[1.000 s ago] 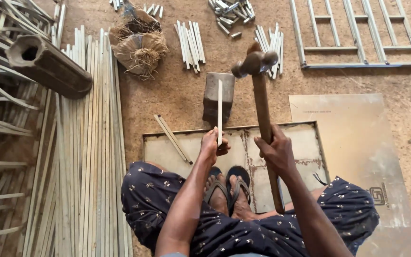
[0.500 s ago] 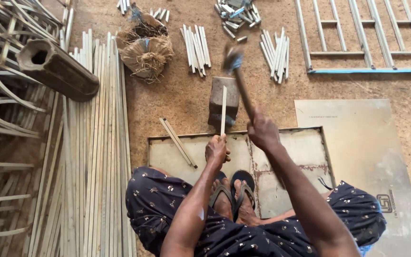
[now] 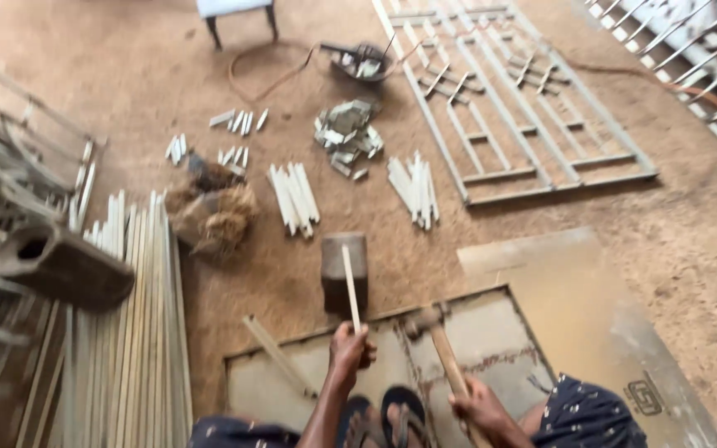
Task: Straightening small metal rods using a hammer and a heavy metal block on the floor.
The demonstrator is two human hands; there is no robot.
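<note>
A sandy workshop floor [image 3: 168, 75] is strewn with metalwork: a welded gate frame [image 3: 533, 108] lies flat toward the upper right, long pale bars [image 3: 130, 332] run along the left, and short cut pieces [image 3: 294, 195] lie in small bundles beside a heap of scrap offcuts [image 3: 346, 133]. The person sits on the ground with sandalled feet [image 3: 383, 415] on a flat metal sheet [image 3: 491, 332]. The left hand [image 3: 350, 350] is clenched around the lower end of a thin pale rod [image 3: 350, 286], holding it so that it reaches up across a dark steel block [image 3: 344, 270] standing just beyond the sheet's far edge. The right hand [image 3: 481, 408] grips the wooden handle of a hammer [image 3: 435, 332], whose head sits low over the sheet, just to the right of the rod and near the block. This looks like the hammering step, shaping or straightening the rod against the block, with the hammer at the bottom of a stroke. A further blow would, by my judgement, call for keeping the rod steady on the block, lifting the hammer clear, and keeping the fingers of the holding hand well below the striking point.
</note>
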